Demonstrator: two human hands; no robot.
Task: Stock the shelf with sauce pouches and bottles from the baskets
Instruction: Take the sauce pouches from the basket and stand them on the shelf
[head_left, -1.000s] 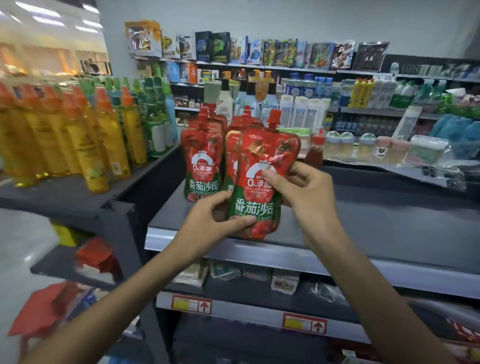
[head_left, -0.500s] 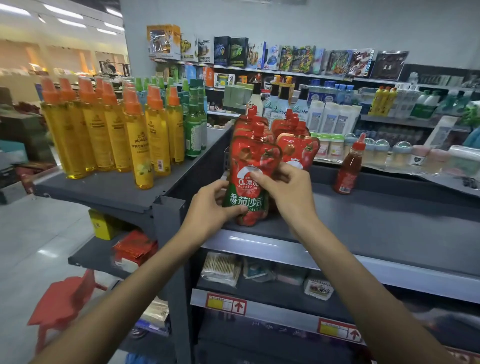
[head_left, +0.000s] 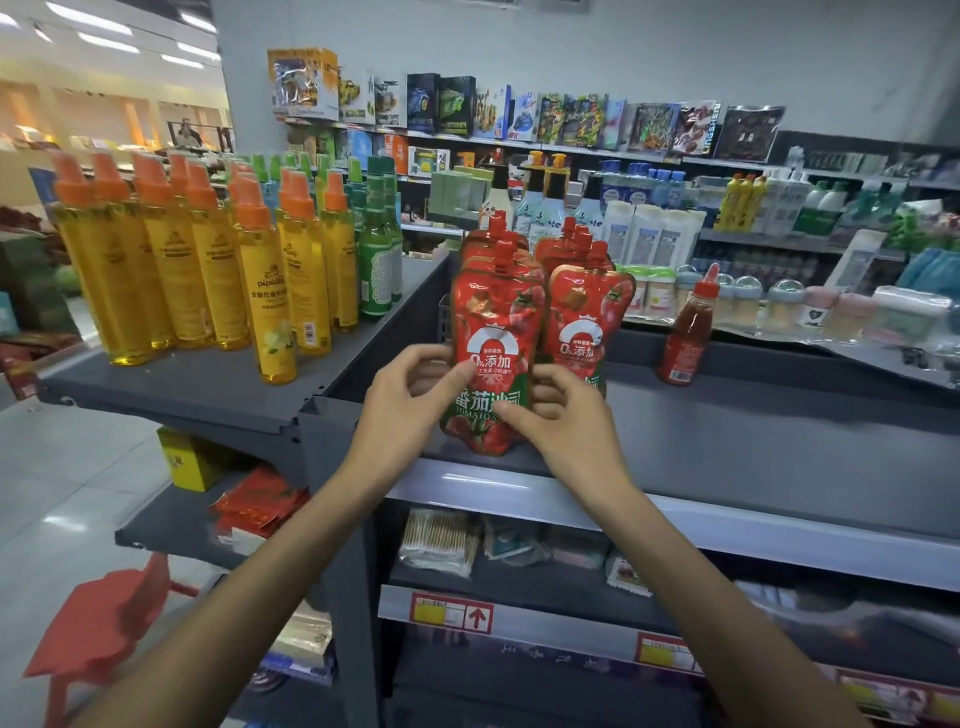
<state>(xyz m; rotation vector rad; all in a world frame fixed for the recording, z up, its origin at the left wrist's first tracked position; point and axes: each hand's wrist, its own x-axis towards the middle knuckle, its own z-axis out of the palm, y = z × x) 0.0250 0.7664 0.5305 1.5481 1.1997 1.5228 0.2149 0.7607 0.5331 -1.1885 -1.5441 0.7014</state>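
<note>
The front sauce pouch (head_left: 493, 358) stands upright near the front edge of the grey metal shelf (head_left: 753, 447), grasped from both sides. The left hand (head_left: 410, 400) has its thumb on the printed face and its fingers curled behind the left edge, and the right hand (head_left: 566, 421) grips the lower right edge likewise. The pouch is glossy, crinkled red foil with a red screw spout, tomato pictures, a white arch and a green band. More pouches (head_left: 589, 322) stand in 2 rows behind and beside it, and 1 red squeeze bottle (head_left: 688, 332) stands further right.
</note>
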